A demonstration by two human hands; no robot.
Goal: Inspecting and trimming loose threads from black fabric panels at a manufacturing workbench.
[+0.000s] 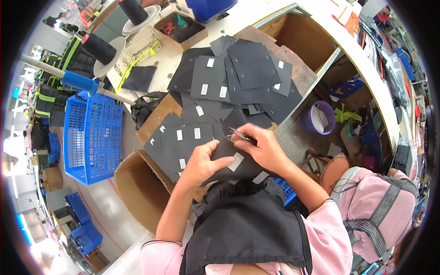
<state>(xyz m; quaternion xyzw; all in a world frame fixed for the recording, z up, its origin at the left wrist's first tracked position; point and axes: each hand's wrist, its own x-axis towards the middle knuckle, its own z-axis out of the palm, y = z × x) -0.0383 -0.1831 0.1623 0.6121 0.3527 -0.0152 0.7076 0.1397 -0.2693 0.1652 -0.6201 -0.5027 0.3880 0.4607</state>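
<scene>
My right hand (263, 145) is closed around small metal thread snips (239, 134). Their pointed blades face left, over a black fabric piece (223, 149) near my lap. My left hand (201, 164) pinches that piece, its thumb beside a white rectangular patch (236, 162). Just beyond both hands, more black pieces (208, 78) lie in overlapping layers, several with small white patches on them. Another white-patched group of black pieces (170, 145) spreads left of my left hand. Where the blade tips meet the fabric is too small to make out.
An open cardboard box (133, 176) stands at the left, near a blue plastic basket (94, 137). Black thread cones (98, 49) and a small parts box (181, 30) are on the white table. A purple bin (318, 118) sits to the right, near a person in pink (373, 206).
</scene>
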